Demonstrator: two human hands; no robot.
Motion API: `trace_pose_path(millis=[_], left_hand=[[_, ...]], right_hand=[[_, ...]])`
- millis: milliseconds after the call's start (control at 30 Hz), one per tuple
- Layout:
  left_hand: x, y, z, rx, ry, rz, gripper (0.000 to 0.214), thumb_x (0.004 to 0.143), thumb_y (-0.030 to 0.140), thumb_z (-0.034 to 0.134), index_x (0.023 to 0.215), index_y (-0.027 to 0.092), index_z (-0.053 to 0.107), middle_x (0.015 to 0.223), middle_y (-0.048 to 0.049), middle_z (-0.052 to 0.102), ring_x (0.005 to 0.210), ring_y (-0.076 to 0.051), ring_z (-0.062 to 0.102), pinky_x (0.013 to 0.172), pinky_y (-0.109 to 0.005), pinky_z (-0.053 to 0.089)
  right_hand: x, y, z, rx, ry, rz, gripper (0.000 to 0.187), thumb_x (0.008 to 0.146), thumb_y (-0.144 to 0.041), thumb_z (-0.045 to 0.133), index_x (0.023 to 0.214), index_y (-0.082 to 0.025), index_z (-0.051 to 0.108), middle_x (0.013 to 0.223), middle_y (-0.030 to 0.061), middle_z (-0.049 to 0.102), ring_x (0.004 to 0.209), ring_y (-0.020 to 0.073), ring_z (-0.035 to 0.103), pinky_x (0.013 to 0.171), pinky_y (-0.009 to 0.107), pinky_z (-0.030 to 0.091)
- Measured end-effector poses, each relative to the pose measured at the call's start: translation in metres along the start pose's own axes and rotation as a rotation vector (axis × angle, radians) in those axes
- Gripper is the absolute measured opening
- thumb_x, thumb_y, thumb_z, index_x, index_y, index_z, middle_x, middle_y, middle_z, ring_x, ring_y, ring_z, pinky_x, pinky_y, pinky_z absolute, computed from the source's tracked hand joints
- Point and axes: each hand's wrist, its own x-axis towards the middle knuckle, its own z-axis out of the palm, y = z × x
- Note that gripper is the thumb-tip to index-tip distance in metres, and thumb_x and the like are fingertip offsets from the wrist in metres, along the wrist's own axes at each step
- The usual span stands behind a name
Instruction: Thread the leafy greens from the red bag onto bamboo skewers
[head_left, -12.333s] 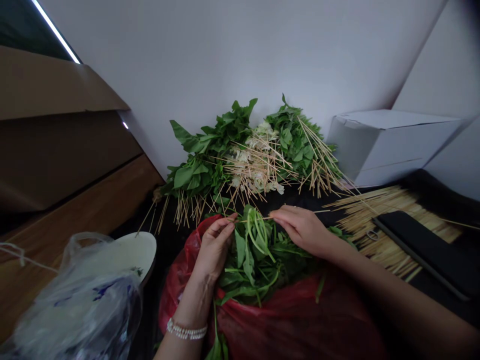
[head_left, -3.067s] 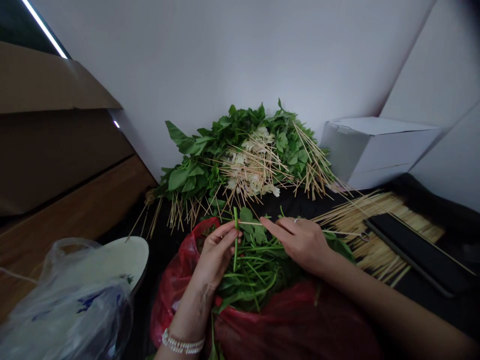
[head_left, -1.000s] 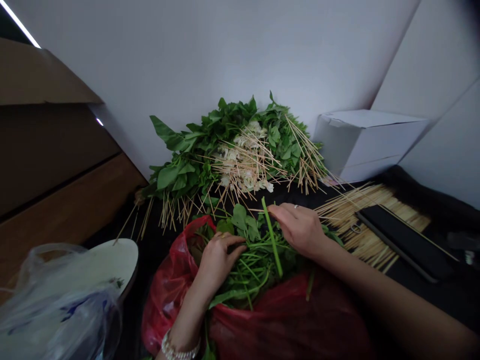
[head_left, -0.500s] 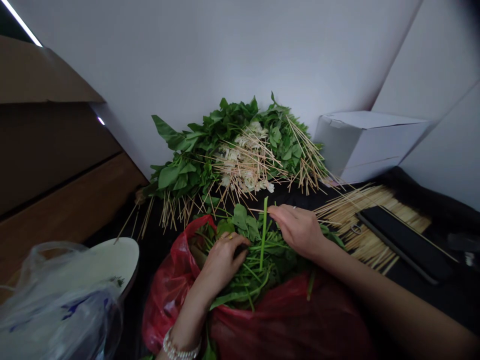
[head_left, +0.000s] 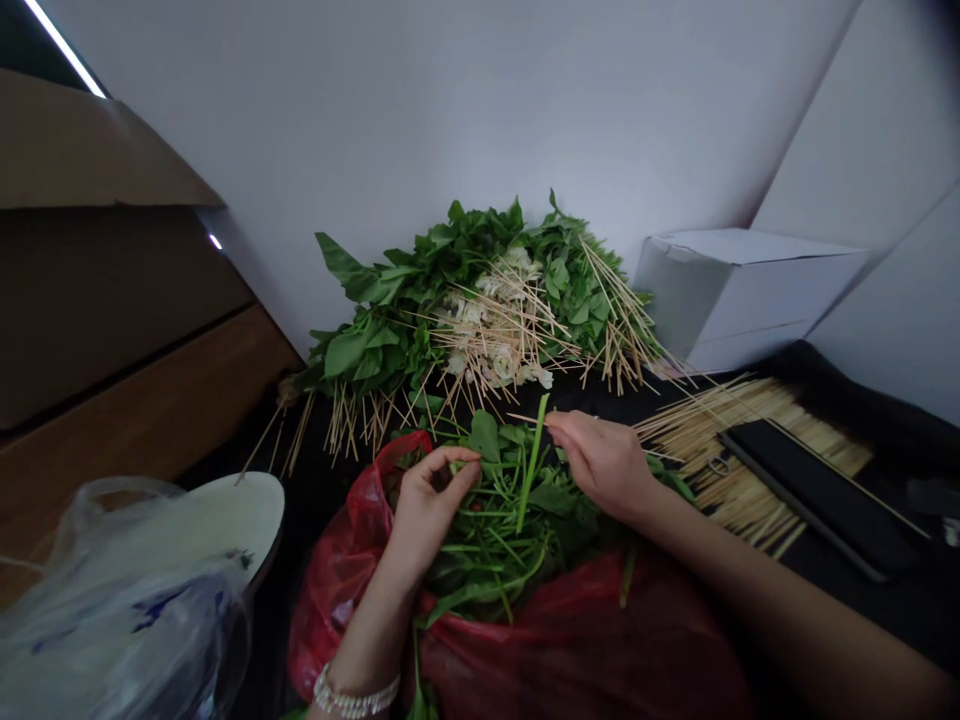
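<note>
My right hand (head_left: 606, 462) is closed on a thin bamboo skewer (head_left: 523, 417) that points left. A pale green stem (head_left: 533, 468) stands on end across this skewer, close to my fingertips; whether the skewer pierces it is hard to see. Thumb and forefinger of my left hand (head_left: 429, 505) pinch together at the edge of a leafy green (head_left: 485, 436). Below both hands, a heap of leafy greens (head_left: 499, 560) fills an open red plastic bag (head_left: 600, 640).
Skewered greens (head_left: 375, 340) and skewered pale vegetable pieces (head_left: 499, 360) lie against the wall. Bare skewers (head_left: 817, 440), a ring-shaped item (head_left: 718, 465) and a black phone (head_left: 817, 495) lie right, before a white box (head_left: 750, 290). At left are a white bowl (head_left: 266, 500) and clear plastic bag (head_left: 97, 640).
My left hand has risen out of the greens, its fingers now pinching a leafy piece. The right hand stays almost in place with the skewer, and the stem leans slightly more.
</note>
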Motion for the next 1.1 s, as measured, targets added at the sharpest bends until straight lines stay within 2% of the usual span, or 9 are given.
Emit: trace_pose_path(millis=[67, 133, 233, 500, 633, 767, 900, 967, 1100], left_hand=[[0.0, 0.002, -0.001, -0.241, -0.008, -0.098, 0.022, 0.067, 0.031, 0.085, 0.082, 0.018, 0.075, 0.061, 0.0024, 0.066, 0.057, -0.009, 0.057, 0.057, -0.018, 0.046], [0.0, 0.004, -0.001, -0.418, -0.021, -0.164, 0.029, 0.06, 0.026, 0.09, 0.084, 0.018, 0.076, 0.067, 0.0012, 0.07, 0.061, -0.008, 0.062, 0.063, -0.016, 0.049], [0.001, 0.005, -0.001, -0.518, -0.027, -0.217, 0.036, 0.056, 0.02, 0.092, 0.089, 0.017, 0.078, 0.075, -0.0018, 0.075, 0.067, -0.008, 0.066, 0.068, -0.016, 0.052], [0.003, 0.005, -0.001, -0.611, -0.048, -0.22, 0.035, 0.056, 0.019, 0.092, 0.089, 0.014, 0.08, 0.076, -0.0029, 0.075, 0.068, -0.007, 0.065, 0.066, -0.014, 0.052], [0.004, 0.003, -0.003, -0.648, 0.002, -0.192, 0.036, 0.057, 0.021, 0.093, 0.09, 0.014, 0.079, 0.074, -0.0009, 0.073, 0.068, -0.007, 0.064, 0.064, -0.014, 0.052], [0.004, 0.003, -0.004, -0.645, 0.053, -0.147, 0.033, 0.062, 0.026, 0.091, 0.089, 0.016, 0.076, 0.093, -0.0032, 0.075, 0.063, -0.005, 0.06, 0.054, -0.012, 0.047], [0.004, 0.004, -0.003, -0.641, 0.025, -0.132, 0.031, 0.065, 0.033, 0.089, 0.086, 0.015, 0.075, 0.071, 0.0014, 0.068, 0.049, -0.002, 0.05, 0.047, -0.011, 0.041], [0.004, 0.003, -0.003, -0.641, 0.029, -0.148, 0.034, 0.065, 0.033, 0.09, 0.088, 0.013, 0.076, 0.066, 0.0029, 0.065, 0.052, -0.003, 0.052, 0.05, -0.011, 0.044], [0.004, 0.003, -0.004, -0.656, -0.012, -0.181, 0.042, 0.066, 0.029, 0.089, 0.103, 0.013, 0.076, 0.076, 0.0004, 0.068, 0.068, -0.007, 0.062, 0.06, -0.014, 0.05]], right_hand=[[-0.001, 0.0, 0.001, -0.008, -0.006, -0.001, 0.023, 0.1, -0.018, 0.043, 0.099, -0.016, 0.065, 0.082, 0.0047, 0.072, 0.067, 0.0133, 0.065, 0.066, 0.024, 0.047], [-0.001, -0.001, 0.001, -0.012, -0.014, -0.001, 0.023, 0.1, -0.018, 0.042, 0.099, -0.016, 0.065, 0.082, 0.0049, 0.072, 0.067, 0.0131, 0.065, 0.065, 0.024, 0.046], [-0.002, -0.002, 0.001, -0.024, -0.024, 0.0, 0.021, 0.1, -0.017, 0.044, 0.101, -0.014, 0.065, 0.083, 0.006, 0.072, 0.068, 0.0142, 0.065, 0.066, 0.025, 0.046], [-0.004, -0.004, 0.001, 0.054, -0.006, -0.007, 0.026, 0.094, -0.008, 0.046, 0.116, -0.009, 0.06, 0.086, 0.0095, 0.069, 0.076, 0.0183, 0.064, 0.071, 0.03, 0.05], [-0.002, -0.003, 0.002, 0.105, 0.052, -0.037, 0.026, 0.095, -0.006, 0.044, 0.115, -0.011, 0.059, 0.084, 0.0081, 0.068, 0.075, 0.0169, 0.063, 0.071, 0.028, 0.051], [-0.003, -0.001, 0.001, 0.081, 0.067, -0.049, 0.023, 0.097, -0.009, 0.044, 0.115, -0.014, 0.058, 0.084, 0.0054, 0.07, 0.074, 0.0151, 0.065, 0.071, 0.026, 0.05], [-0.004, -0.003, 0.0, 0.008, 0.039, -0.062, 0.024, 0.098, -0.011, 0.041, 0.116, -0.013, 0.058, 0.078, 0.0039, 0.07, 0.065, 0.014, 0.064, 0.065, 0.025, 0.048], [-0.005, -0.006, -0.001, -0.021, 0.005, -0.057, 0.025, 0.098, -0.011, 0.041, 0.116, -0.012, 0.058, 0.079, 0.0044, 0.07, 0.066, 0.0143, 0.064, 0.064, 0.025, 0.047], [-0.004, -0.013, -0.001, -0.061, -0.062, -0.05, 0.026, 0.098, -0.013, 0.04, 0.115, -0.012, 0.059, 0.083, 0.0059, 0.07, 0.069, 0.0158, 0.063, 0.064, 0.027, 0.045]])
